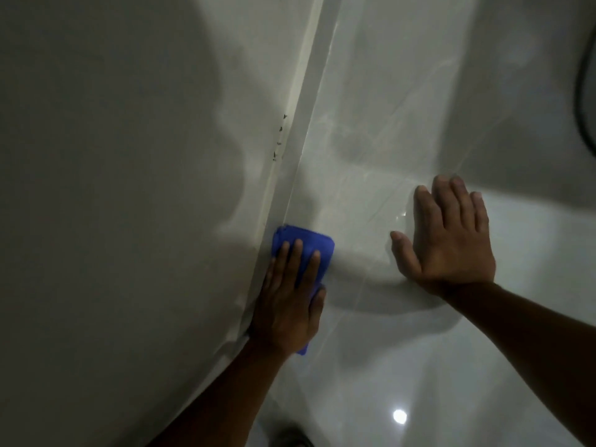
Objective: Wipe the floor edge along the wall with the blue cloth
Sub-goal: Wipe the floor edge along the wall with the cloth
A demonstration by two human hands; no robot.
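The left hand (287, 304) pressed flat on a folded blue cloth (303, 243), fingers spread over it, at the floor edge (292, 201) where the glossy floor (419, 366) met the wall (129, 156). At three o'clock from the cloth, the right hand (451, 240) lay open, palm down, grasping nothing.

- An indoor room, likely in a home, though which room cannot be told.
- Glossy pale floor tiles (419, 350) with thin joints, mirroring a ceiling light (400, 416).
- A plain painted wall (113, 188) meets the floor at a low tiled skirting (301, 130).
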